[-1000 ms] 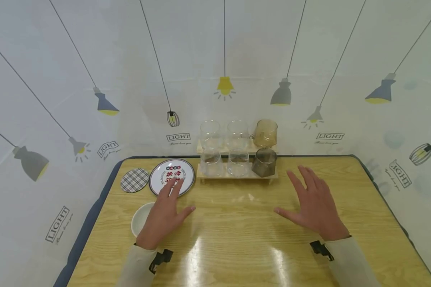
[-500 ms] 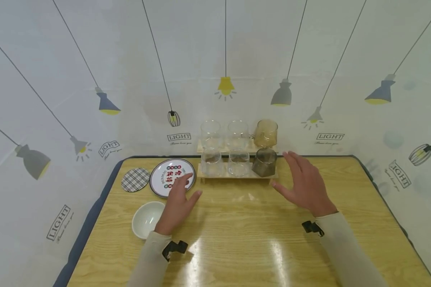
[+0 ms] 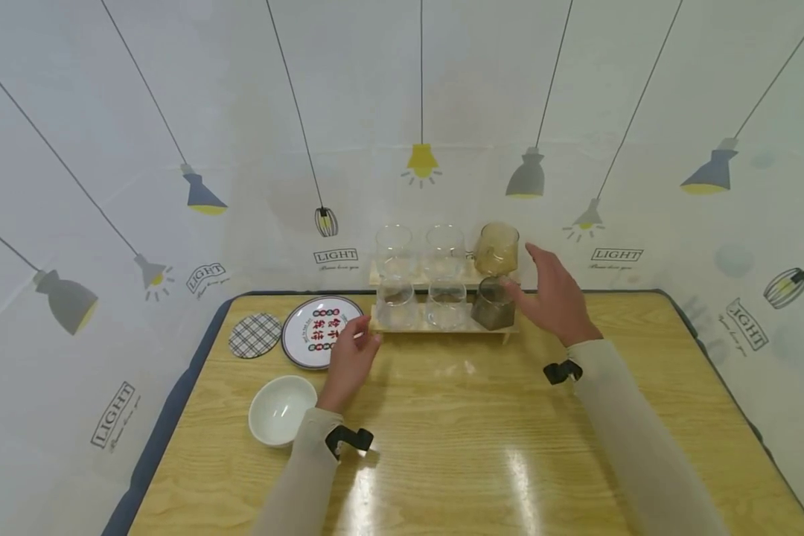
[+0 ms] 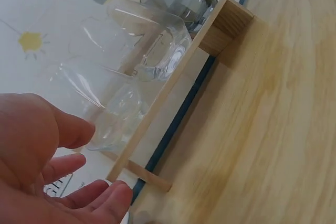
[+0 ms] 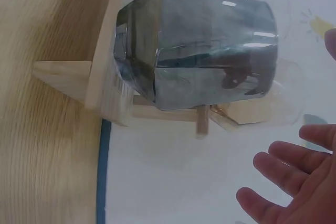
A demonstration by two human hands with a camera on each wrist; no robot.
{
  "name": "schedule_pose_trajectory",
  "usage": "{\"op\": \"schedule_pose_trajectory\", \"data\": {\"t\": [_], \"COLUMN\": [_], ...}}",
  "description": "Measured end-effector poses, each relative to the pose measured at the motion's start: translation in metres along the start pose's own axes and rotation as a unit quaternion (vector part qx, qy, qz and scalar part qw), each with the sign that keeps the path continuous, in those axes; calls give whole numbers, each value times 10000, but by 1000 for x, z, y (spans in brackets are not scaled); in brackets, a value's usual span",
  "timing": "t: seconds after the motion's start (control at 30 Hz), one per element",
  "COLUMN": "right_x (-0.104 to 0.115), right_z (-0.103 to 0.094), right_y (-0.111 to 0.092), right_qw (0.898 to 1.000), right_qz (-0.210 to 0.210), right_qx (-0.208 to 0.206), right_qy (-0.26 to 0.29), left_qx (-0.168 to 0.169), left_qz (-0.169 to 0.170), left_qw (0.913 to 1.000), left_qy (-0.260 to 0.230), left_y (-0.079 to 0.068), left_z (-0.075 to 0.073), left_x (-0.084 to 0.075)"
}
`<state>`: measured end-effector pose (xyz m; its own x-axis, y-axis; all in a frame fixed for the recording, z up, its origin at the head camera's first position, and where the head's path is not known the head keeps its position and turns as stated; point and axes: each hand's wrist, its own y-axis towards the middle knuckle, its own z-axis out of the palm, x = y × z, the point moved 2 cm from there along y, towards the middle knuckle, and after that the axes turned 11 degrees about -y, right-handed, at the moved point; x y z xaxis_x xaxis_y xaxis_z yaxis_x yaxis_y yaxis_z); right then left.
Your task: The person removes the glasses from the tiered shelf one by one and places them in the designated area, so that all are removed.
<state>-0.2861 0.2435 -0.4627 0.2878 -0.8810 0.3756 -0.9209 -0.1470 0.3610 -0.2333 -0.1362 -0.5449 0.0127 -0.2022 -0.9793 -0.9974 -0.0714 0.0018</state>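
Note:
A two-tier wooden rack [image 3: 442,327] stands at the table's far edge. It holds several clear glasses [image 3: 395,304], an amber glass [image 3: 496,249] at the upper right and a dark grey glass [image 3: 494,305] below it. My right hand [image 3: 543,286] is open just right of the grey glass [image 5: 199,45], with its fingers [image 5: 283,177] apart from it. My left hand [image 3: 351,350] is open by the rack's left end [image 4: 131,169], between the rack and a printed plate [image 3: 311,335]. Its relaxed fingers [image 4: 68,166] hold nothing, and the nearest clear glass [image 4: 115,114] sits just beyond them.
A checked coaster [image 3: 254,335] lies left of the plate. A white bowl [image 3: 281,409] sits nearer me at the left. The wooden table [image 3: 455,447] ends at a dark blue border against a lamp-patterned wall [image 3: 174,112].
Both hands have moved away from me toward the rack. The left went past the bowl to the rack's left end, and the right rose to beside the grey glass.

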Motion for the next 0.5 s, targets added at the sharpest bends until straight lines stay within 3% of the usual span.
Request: {"op": "schedule_pose_trajectory", "data": {"t": [0.17, 0.3, 0.5], "right_x": [-10, -12, -10], "right_z": [14, 21, 26], "right_y": [21, 34, 46], "right_qw": [9967, 9920, 9869], "right_qz": [404, 561, 704], "right_qx": [207, 319, 528], "right_qy": [669, 1083, 1351], "left_qx": [-265, -461, -709], "left_qz": [-431, -556, -585], "left_qw": [9971, 9939, 9933], "left_qy": [-568, -834, -699], "left_y": [8, 13, 22], "left_z": [8, 15, 21], "left_x": [3, 6, 13]}}
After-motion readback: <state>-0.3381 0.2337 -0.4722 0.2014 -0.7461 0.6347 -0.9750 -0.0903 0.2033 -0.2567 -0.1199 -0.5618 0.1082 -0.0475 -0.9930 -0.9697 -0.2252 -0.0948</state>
